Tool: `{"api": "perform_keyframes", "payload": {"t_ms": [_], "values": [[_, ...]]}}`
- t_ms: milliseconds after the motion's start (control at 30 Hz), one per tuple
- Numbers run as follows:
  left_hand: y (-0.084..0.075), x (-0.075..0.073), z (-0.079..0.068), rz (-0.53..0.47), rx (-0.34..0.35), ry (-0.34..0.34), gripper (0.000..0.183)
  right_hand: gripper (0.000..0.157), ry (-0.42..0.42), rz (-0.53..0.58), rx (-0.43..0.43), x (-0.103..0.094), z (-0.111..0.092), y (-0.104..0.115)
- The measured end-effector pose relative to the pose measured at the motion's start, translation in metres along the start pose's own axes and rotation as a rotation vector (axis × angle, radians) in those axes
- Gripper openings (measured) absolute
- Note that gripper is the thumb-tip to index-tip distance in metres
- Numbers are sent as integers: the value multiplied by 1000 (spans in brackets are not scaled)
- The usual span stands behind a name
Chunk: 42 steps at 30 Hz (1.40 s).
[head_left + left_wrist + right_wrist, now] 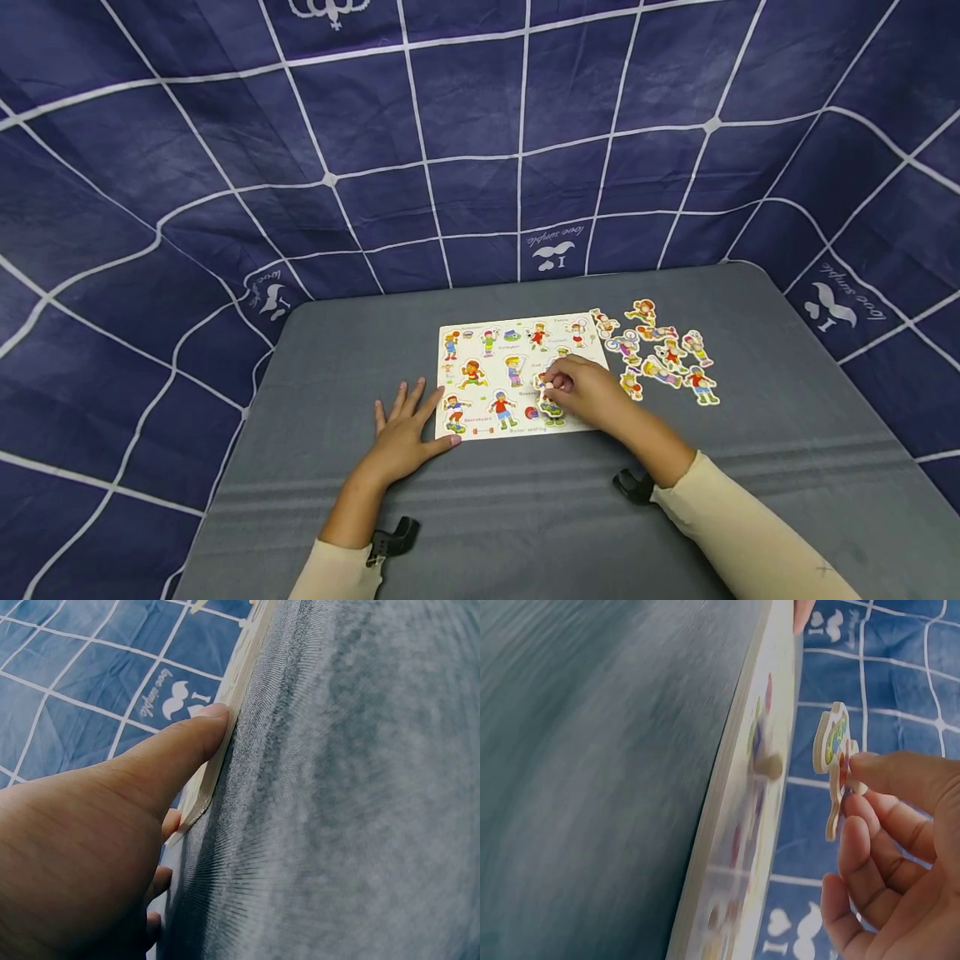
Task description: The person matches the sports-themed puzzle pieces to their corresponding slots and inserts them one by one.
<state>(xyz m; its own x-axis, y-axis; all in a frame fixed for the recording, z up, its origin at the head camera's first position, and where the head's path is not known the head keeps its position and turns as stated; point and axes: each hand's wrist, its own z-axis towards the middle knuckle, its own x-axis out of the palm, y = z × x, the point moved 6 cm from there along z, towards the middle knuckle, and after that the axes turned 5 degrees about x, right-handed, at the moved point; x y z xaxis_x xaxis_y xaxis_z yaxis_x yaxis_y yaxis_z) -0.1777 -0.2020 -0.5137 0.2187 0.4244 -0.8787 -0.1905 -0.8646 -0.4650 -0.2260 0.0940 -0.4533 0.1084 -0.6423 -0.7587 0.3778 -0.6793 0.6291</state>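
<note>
A wooden puzzle board (573, 422) printed with children doing sports lies on the grey table. My left hand (401, 442) rests at the board's left side with fingers spread; in the left wrist view its thumb (199, 735) touches the board's edge. Over the board's lower right part, my right hand (600, 392) pinches a figure-shaped puzzle piece (832, 746) by its small knob. That piece is held tilted on edge, apart from the board in the right wrist view. A knob (768, 766) sticks up from the board below it.
Several loose figure pieces, among them a red-shirted one (701, 385), lie in a cluster right of the board. The grey cloth-covered table (337, 350) meets a dark blue gridded curtain (465, 200) at the back and sides.
</note>
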Motion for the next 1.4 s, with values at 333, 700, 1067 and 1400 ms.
{"api": "perform_keyframes", "payload": {"t_ms": [333,700,1067,1400], "values": [[0,0,-1,-6,6,-5,94,9,86,27,47,27,17,24],[0,-2,-1,-21,13,-21,92,9,101,19,15,52,32,55],[1,-2,2,-42,18,9,93,11,135,-108,-49,85,49,89],[2,-3,1,-56,15,-9,93,11,217,-149,5,117,54,91]]}}
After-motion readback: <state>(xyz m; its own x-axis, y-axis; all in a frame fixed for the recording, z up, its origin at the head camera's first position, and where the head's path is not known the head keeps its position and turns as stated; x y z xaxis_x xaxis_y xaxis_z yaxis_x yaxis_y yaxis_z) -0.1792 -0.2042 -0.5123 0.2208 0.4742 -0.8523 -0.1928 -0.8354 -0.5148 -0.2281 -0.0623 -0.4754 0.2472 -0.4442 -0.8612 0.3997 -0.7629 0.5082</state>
